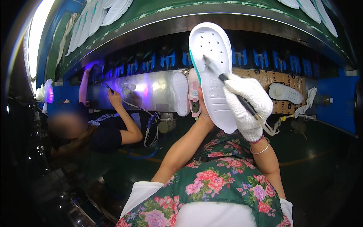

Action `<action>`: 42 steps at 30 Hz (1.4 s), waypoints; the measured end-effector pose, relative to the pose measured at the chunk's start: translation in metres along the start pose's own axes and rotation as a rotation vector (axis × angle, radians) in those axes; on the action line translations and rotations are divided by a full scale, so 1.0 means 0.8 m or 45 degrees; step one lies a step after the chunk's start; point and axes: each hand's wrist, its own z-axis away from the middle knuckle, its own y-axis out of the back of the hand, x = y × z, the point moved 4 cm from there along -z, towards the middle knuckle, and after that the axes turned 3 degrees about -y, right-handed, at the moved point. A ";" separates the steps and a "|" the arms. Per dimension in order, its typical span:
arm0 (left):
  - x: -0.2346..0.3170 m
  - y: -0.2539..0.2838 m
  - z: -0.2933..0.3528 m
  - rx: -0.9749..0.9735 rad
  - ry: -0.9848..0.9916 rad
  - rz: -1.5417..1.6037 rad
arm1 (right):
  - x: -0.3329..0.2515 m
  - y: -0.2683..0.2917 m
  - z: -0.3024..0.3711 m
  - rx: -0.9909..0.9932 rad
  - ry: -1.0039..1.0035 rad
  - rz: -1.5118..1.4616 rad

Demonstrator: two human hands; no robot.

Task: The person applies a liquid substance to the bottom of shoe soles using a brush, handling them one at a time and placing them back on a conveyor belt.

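Note:
A white shoe sole (217, 96) with a teal stripe along its left edge is held up in front of me, its holed heel end away from me. My bare left hand (204, 108) grips its left side, the fingers partly hidden behind it. In a white knit glove, my right hand (247, 104) is closed round a dark-handled brush (214, 68) with a pale hose at its rear end. The brush tip is over the holed part of the sole; whether it touches cannot be made out.
A white sole (180, 94) and a pink-and-white shoe (194, 92) lie on the metal bench (151, 90) to the left. Cardboard (261, 77) on the right bears another sole (285, 93), near a white rag (311, 99). A co-worker's hand (115, 99) holds a thin tool.

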 end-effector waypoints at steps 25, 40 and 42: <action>0.052 -0.025 -0.047 -0.708 0.060 0.586 | -0.002 -0.017 0.044 -0.531 0.269 -0.154; 0.086 -0.023 -0.065 -0.776 0.510 0.233 | 0.017 -0.014 0.055 -0.583 0.119 -0.154; 0.090 -0.027 -0.077 -0.915 0.481 0.296 | 0.000 -0.018 0.075 -0.681 0.263 -0.102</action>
